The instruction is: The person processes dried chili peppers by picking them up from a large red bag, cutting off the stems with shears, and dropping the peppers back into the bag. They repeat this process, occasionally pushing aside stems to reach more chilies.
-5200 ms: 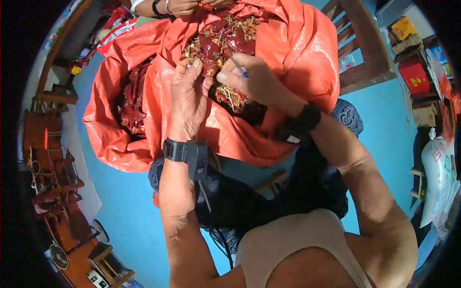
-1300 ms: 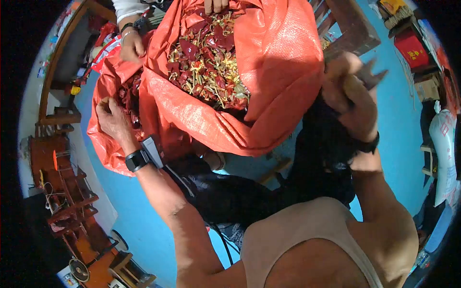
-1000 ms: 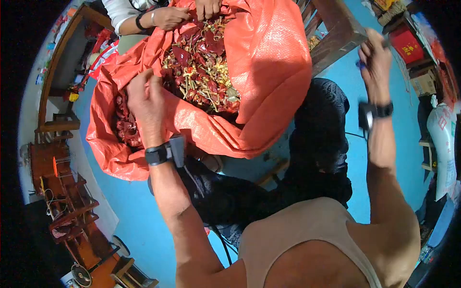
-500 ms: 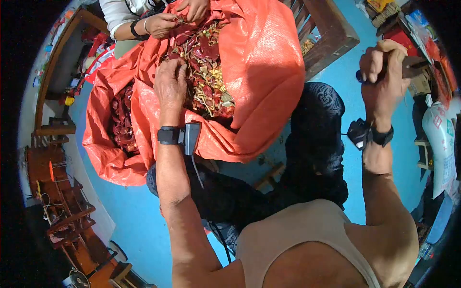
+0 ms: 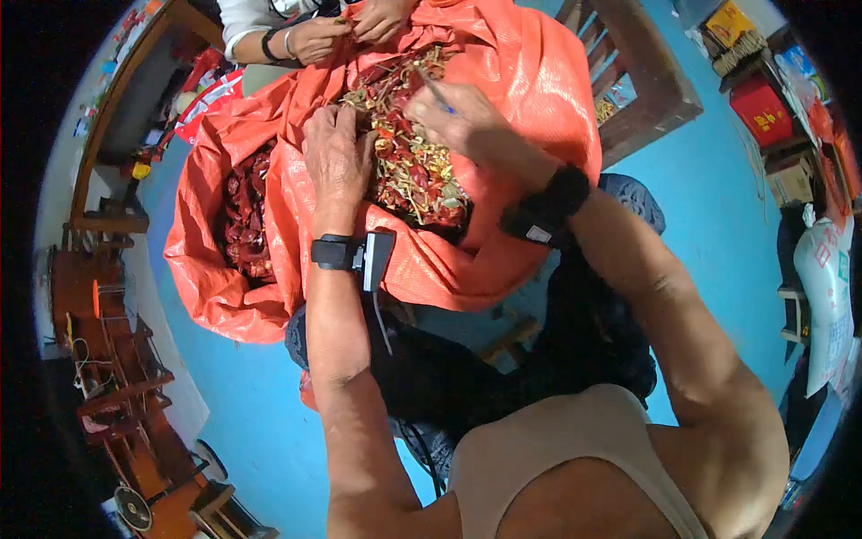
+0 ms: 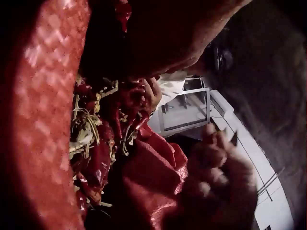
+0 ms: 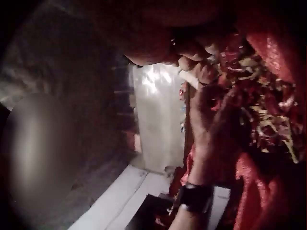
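Observation:
A large orange-red woven sack [image 5: 530,90] lies open across the lap, filled with dried red chillies, stems and yellow seeds [image 5: 422,175]. My left hand [image 5: 337,157] is at the left side of its opening, thumb toward the chillies. In the right wrist view, a dried chilli [image 7: 218,100] shows red between the left thumb and fingers. Across the opening, my right hand [image 5: 462,121] grips a slim grey metal tool [image 5: 434,92] with a blue part; its kind is unclear. The right fingertips point toward the chillies near the left hand.
A second orange-red opening [image 5: 193,269] at the left holds whole dark chillies [image 5: 247,216]. Another person's hands [image 5: 346,34] work at the sack's far edge. A wooden slatted frame [image 5: 651,90] stands at the right, with cluttered shelves [image 5: 781,180] beyond the blue floor [image 5: 718,234].
My left hand has come from the left chilli opening over to the main sack. My right hand, out at the right side before, has swung back in over the chillies with the grey tool.

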Demonstrator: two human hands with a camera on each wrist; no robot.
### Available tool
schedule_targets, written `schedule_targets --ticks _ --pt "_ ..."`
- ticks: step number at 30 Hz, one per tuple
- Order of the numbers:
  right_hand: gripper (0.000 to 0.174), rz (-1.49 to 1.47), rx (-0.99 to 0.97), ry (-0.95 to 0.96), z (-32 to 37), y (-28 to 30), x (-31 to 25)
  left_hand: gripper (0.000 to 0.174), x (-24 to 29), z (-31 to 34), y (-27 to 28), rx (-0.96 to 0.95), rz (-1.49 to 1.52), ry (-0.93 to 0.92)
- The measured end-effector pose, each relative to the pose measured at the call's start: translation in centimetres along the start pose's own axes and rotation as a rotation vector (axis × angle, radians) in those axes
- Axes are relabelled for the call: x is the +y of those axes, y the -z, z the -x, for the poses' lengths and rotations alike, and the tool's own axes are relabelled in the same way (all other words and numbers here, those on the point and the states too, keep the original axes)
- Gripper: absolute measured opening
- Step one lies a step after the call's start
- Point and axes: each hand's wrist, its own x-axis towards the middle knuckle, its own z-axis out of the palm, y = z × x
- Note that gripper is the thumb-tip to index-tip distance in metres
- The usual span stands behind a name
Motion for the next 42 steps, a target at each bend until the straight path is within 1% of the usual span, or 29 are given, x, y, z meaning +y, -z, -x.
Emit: schedule_targets --ticks 2,4,5,6,7,9,10,13,17,19,20,21,22,23,25,26,27,29,30,31,32,33,34,35,37,38,39,40,42 --pt "0.017 -0.087 0.033 -0.383 1.3 -0.5 1.3 0.029 0.0 0.2 0.1 0.149 0.002 -0.094" --pt "0.018 -0.163 0.051 -0.397 1.9 -1.1 1.5 0.029 0.2 0.4 0.3 0.052 0.031 -0.033" --pt "0.020 -0.235 0.064 -0.386 1.4 -1.1 1.2 0.029 0.2 0.1 0.5 -0.023 0.048 0.025" --pt "0.020 -0.090 0.051 -0.346 1.4 -0.8 0.7 0.030 0.3 0.1 0.7 -0.011 0.023 0.018" --pt "0.020 -0.093 0.048 -0.351 1.5 -1.0 0.3 0.030 0.9 0.2 1.1 -0.016 0.022 0.022" --pt "0.019 -0.039 0.057 -0.244 1.5 -1.2 -0.6 0.035 1.9 0.2 1.6 0.066 0.324 0.112" --pt "0.019 0.002 0.062 -0.187 1.5 -1.2 -0.9 0.044 2.0 0.2 1.5 0.145 0.362 -0.004" --pt "0.025 0.144 0.029 -0.107 1.3 -1.0 -1.6 0.048 2.7 0.7 1.5 0.119 0.520 0.071" --pt "0.029 0.278 -0.044 -0.047 1.4 -1.1 -0.7 0.049 3.2 1.3 2.0 0.002 0.527 0.024" --pt "0.030 0.382 -0.046 0.038 1.5 -1.3 -0.4 0.050 3.7 1.5 2.7 -0.020 0.513 -0.004" --pt "0.030 0.381 -0.047 0.037 1.5 -1.4 -0.4 0.051 3.8 1.7 2.9 -0.039 0.486 -0.043" --pt "0.028 0.429 -0.046 0.102 1.5 -1.4 -0.4 0.052 3.9 1.9 3.1 -0.059 0.459 -0.083" --pt "0.025 0.478 -0.043 0.169 1.6 -1.4 -0.4 0.053 4.0 2.0 3.2 -0.072 0.446 -0.080" --pt "0.025 0.477 -0.044 0.168 1.6 -1.5 -0.2 0.053 4.2 2.2 3.4 -0.073 0.447 -0.079" --pt "0.023 0.561 -0.084 0.268 1.7 -1.7 0.2 0.056 4.8 2.4 3.7 -0.152 0.625 0.172" --pt "0.023 0.560 -0.085 0.267 1.6 -1.6 0.1 0.047 4.8 2.5 3.7 -0.051 0.697 0.116" --pt "0.023 0.532 -0.084 0.267 1.5 -1.4 0.1 0.047 4.6 2.4 3.6 -0.051 0.696 0.116" --pt "0.022 0.506 -0.081 0.265 1.4 -1.1 -0.3 0.031 4.1 2.4 3.4 -0.108 0.691 -0.029" --pt "0.020 0.521 -0.080 0.271 1.4 -1.0 -0.4 0.019 4.1 2.7 3.4 -0.218 0.707 0.009" --pt "0.019 0.535 -0.079 0.277 1.4 -1.0 -0.4 0.019 4.3 2.8 3.7 -0.218 0.708 0.010" --pt "0.019 0.534 -0.079 0.276 1.5 -1.2 -0.5 0.018 4.6 2.7 4.2 -0.300 0.760 0.096" --pt "0.018 0.200 -0.059 0.039 1.5 -1.6 -0.5 0.017 4.7 2.7 4.5 -0.383 0.808 0.183" --pt "0.018 -0.136 -0.037 -0.197 1.4 -1.9 -1.3 0.017 4.7 2.7 4.4 -0.384 0.807 0.183" --pt "0.018 -0.137 -0.035 -0.197 1.4 -1.8 -2.1 0.017 4.8 2.7 4.4 -0.327 0.831 0.149" --pt "0.024 -0.653 -0.095 -0.634 1.3 -1.0 -3.7 0.017 5.0 2.7 4.3 -0.271 0.856 0.116" --pt "0.024 -0.654 -0.094 -0.635 1.5 -0.9 -3.6 0.020 5.2 2.8 4.4 -0.231 0.867 0.136" --pt "0.025 -0.827 -0.082 -0.603 1.8 -0.8 -3.5 0.022 5.4 2.9 4.5 -0.193 0.877 0.157" --pt "0.027 -1.001 -0.069 -0.568 1.9 -0.7 -3.5 0.022 5.6 3.1 4.3 -0.195 0.877 0.157" --pt "0.027 -1.071 -0.041 -0.564 1.2 0.0 -3.2 0.020 5.9 3.5 3.6 -0.242 0.892 0.122"
